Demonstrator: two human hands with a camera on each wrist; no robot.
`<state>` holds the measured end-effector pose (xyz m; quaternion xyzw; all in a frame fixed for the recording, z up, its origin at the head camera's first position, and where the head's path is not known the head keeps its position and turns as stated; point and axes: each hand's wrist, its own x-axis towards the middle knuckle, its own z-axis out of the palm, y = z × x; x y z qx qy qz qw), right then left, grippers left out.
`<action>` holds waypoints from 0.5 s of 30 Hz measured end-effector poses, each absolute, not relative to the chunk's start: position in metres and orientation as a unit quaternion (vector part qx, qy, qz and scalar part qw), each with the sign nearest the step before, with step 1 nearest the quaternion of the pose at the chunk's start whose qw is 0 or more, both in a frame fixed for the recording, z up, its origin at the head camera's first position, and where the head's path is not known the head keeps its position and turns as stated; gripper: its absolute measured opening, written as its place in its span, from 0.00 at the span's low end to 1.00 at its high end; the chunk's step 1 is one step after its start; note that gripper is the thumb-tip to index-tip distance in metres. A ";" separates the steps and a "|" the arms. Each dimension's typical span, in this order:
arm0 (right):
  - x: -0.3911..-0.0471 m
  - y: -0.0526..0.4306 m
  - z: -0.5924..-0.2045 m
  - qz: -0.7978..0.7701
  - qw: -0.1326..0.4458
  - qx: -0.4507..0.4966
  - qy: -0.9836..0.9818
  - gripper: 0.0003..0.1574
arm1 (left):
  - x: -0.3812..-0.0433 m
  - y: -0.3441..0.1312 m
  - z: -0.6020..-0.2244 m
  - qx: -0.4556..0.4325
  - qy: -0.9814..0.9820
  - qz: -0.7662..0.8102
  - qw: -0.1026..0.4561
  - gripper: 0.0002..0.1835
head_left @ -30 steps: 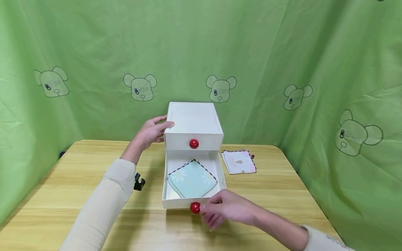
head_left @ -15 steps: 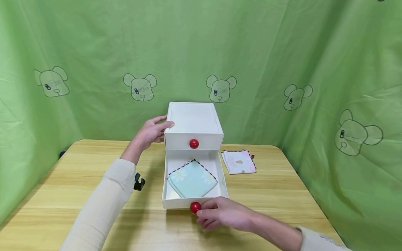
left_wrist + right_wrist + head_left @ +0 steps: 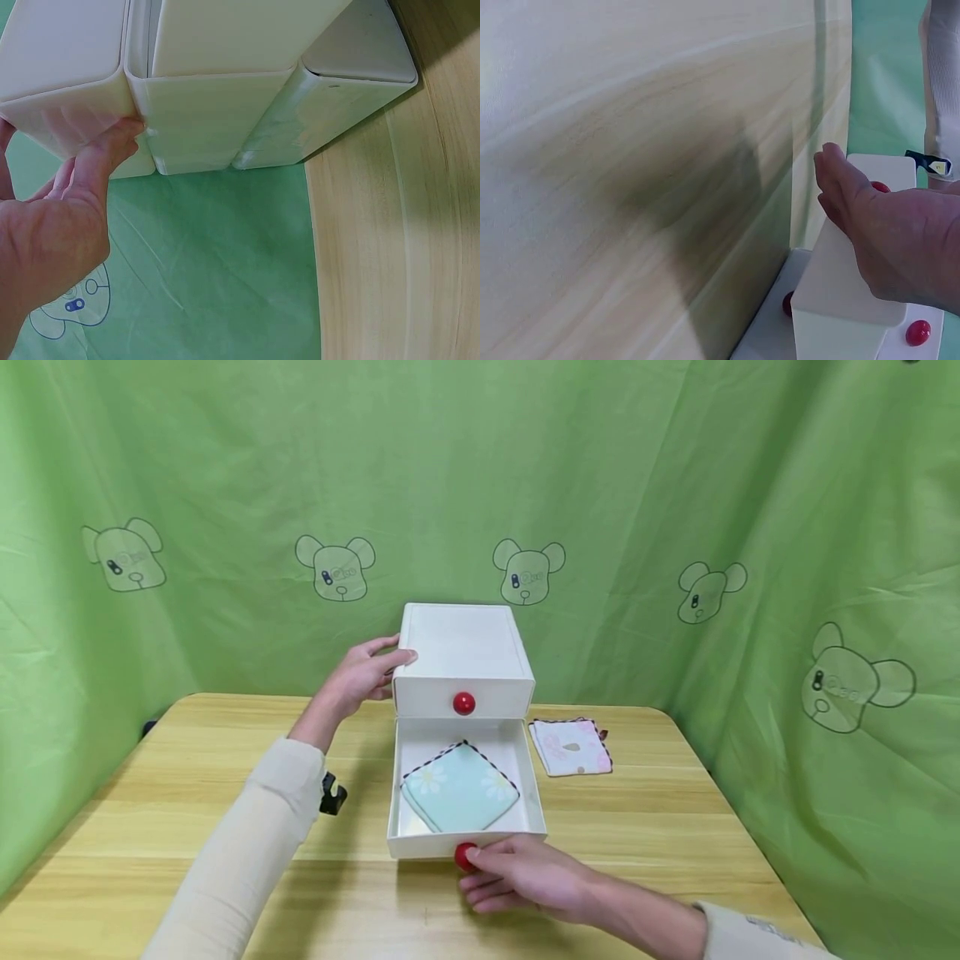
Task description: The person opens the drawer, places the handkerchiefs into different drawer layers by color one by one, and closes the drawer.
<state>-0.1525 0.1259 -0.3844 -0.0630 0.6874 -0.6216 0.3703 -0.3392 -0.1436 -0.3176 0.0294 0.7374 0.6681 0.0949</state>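
A white drawer unit stands on the table, its drawer under the top one pulled far out. Inside that drawer lies a folded mint-green cloth with white flowers and a dark striped edge. My left hand holds the unit's upper left edge, thumb on top, fingers against the side wall. In the left wrist view, a bent finger touches that wall. My right hand is at the front of the open drawer, thumb on its red knob; the other fingers stretch out below the knob.
A folded white-and-pink cloth lies on the wooden table right of the unit. A black strap-like piece shows beside the left sleeve. Green curtains enclose the back and sides. The left wrist view shows three stacked tiers.
My right hand has slid a little left and down, its thumb moving from the knob's right side onto its front. The left hand, drawer and cloths have stayed in place.
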 end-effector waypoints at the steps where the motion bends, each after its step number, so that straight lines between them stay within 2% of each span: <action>1: -0.152 0.126 -0.385 -0.625 0.370 -0.061 0.685 0.24 | -0.339 -0.143 -0.317 0.029 0.737 0.668 0.095 0.41; 15: -0.150 0.123 -0.386 -0.646 0.349 -0.053 0.677 0.20 | -0.339 -0.144 -0.319 0.025 0.739 0.668 0.086 0.42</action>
